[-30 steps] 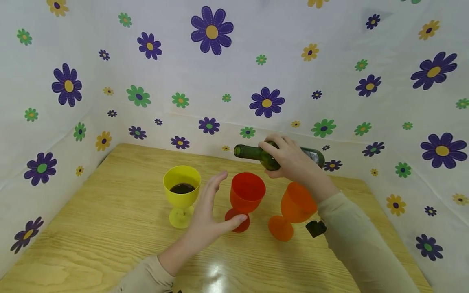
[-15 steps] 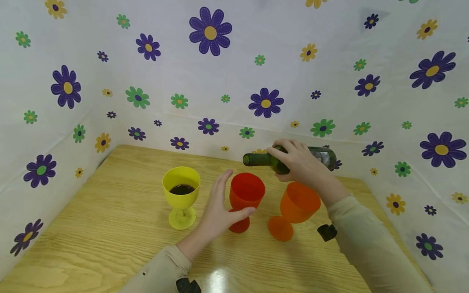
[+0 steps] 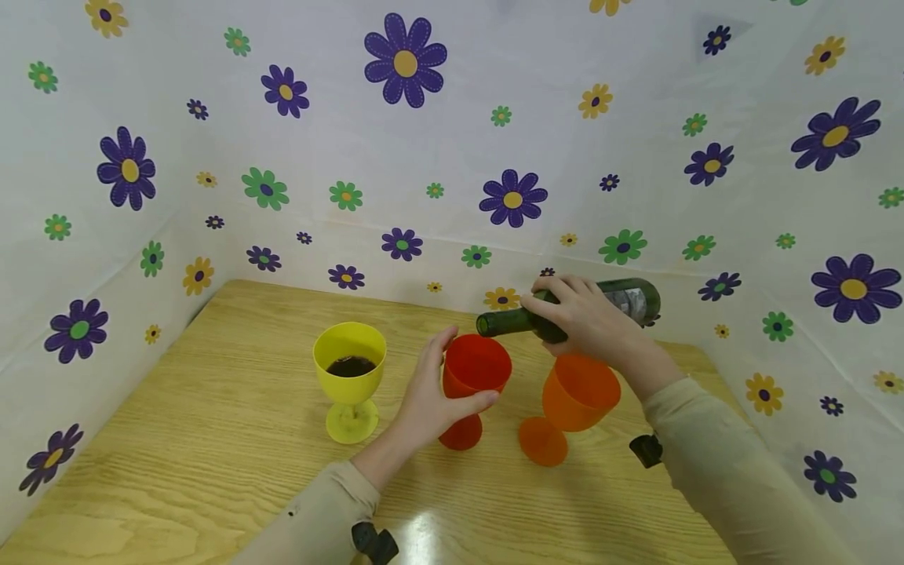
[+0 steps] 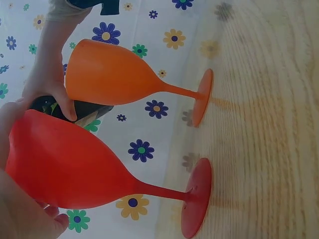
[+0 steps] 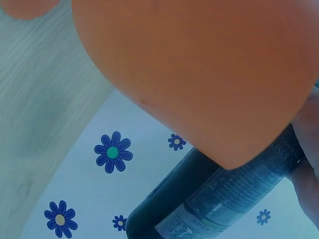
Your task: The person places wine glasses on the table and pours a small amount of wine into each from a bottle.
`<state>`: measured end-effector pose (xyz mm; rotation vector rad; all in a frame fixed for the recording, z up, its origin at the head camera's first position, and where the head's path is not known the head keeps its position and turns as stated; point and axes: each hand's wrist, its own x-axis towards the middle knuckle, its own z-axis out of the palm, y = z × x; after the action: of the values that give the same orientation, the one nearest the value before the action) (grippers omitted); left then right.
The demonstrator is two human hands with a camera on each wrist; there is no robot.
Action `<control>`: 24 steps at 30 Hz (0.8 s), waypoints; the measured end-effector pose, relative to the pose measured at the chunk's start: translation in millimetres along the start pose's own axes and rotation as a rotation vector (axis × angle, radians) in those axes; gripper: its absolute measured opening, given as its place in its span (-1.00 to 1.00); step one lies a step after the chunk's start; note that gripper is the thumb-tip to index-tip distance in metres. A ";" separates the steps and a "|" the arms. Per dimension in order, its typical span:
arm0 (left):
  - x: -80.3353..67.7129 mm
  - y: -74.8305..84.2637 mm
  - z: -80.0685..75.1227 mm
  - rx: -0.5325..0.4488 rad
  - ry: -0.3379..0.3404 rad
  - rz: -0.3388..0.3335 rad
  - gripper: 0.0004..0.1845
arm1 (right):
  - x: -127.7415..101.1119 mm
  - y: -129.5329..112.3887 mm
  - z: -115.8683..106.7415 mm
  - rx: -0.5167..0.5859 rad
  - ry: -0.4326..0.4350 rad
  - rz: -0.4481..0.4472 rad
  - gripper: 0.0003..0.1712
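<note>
My left hand [image 3: 426, 402] holds the bowl of a red goblet [image 3: 476, 370], thumb on the near side and fingers behind it. In the left wrist view, the fingertips [image 4: 61, 221] curl round the red bowl, and its foot stands on the table. My right hand [image 3: 589, 318] grips a green glass wine bottle [image 3: 510, 322] by its shoulder. The bottle tilts mouth-down to the left, its mouth right at the red goblet's back rim. No stream shows at the mouth. In the right wrist view, an orange goblet [image 5: 194, 74] hides part of the labelled bottle [image 5: 214, 199].
A yellow goblet [image 3: 349, 387] with dark liquid [image 3: 351, 366] in it stands left of my left hand. The orange goblet [image 3: 579, 396] stands close below my right forearm. A wooden table [image 3: 212, 439] bears all three, with a flower-patterned cloth [image 3: 452, 141] behind and at both sides.
My left hand has moved right and closed round the red goblet. My right hand has moved right and slightly down with the bottle, whose mouth now dips lower, at the red rim.
</note>
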<state>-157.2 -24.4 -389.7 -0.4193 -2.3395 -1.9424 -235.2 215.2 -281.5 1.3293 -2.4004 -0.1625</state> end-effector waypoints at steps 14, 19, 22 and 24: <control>2.2 -0.2 3.4 -0.042 -0.024 0.002 -0.04 | -2.5 8.0 -1.7 -0.045 -0.011 -0.043 -0.24; 2.8 -1.4 3.3 -0.034 -0.019 0.000 -0.06 | -3.4 9.6 -0.9 -0.054 -0.008 -0.055 -0.24; 3.1 -1.3 2.8 -0.031 -0.020 0.002 -0.06 | -3.3 10.8 -0.6 -0.069 -0.011 -0.065 -0.23; 3.2 -1.1 2.6 -0.030 -0.023 0.004 -0.06 | -2.9 11.5 -0.9 -0.080 -0.015 -0.070 -0.22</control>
<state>-160.2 -21.5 -390.5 -0.4499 -2.3239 -1.9842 -242.6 224.0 -278.2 1.3802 -2.3349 -0.2857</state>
